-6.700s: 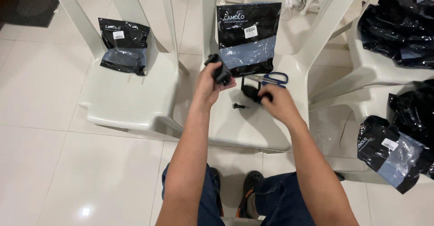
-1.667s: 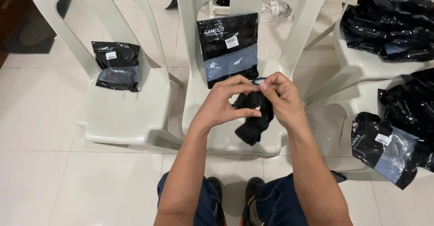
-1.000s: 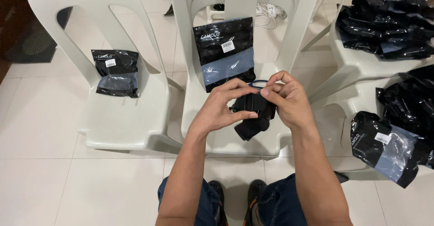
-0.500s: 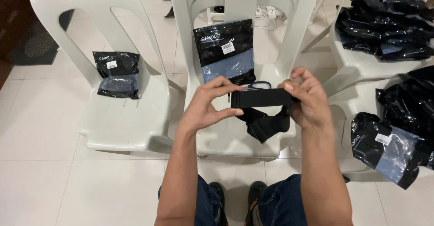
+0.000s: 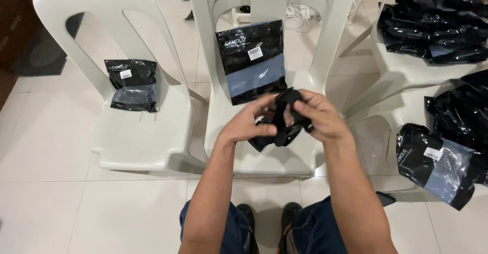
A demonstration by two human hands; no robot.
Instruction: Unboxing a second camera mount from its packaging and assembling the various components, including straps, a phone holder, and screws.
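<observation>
The likeliest slip is the black fabric piece [image 5: 282,123] sliding out of the grip and dropping onto the seat of the middle white chair [image 5: 239,150] or past its front edge to the tiled floor [image 5: 46,203]; judging by the loose tail hanging below the fingers, only the upper part is pinched, so a shift of either thumb could let the folds spring apart. A second risk is that the bundle comes undone unevenly, since the two hands press on it from opposite sides with little support underneath.

The left hand [image 5: 250,121] is closed most of the way, fingers curled round the near-left side of the fabric and thumb pressing on top. The right hand [image 5: 316,115] is likewise curled shut over the right side of the same piece, fingers wrapped across its upper edge. The fabric sits between them, held in the air just above the front half of the middle chair's seat.

Farther back, a flat black-and-grey packet [image 5: 252,61] leans against that chair's backrest. A smaller packet [image 5: 132,84] lies on the left chair [image 5: 137,137], toward the back of its seat. At the right edge, another packet [image 5: 437,165] rests low, and a heap of black bags [image 5: 432,20] fills the far right chair
</observation>
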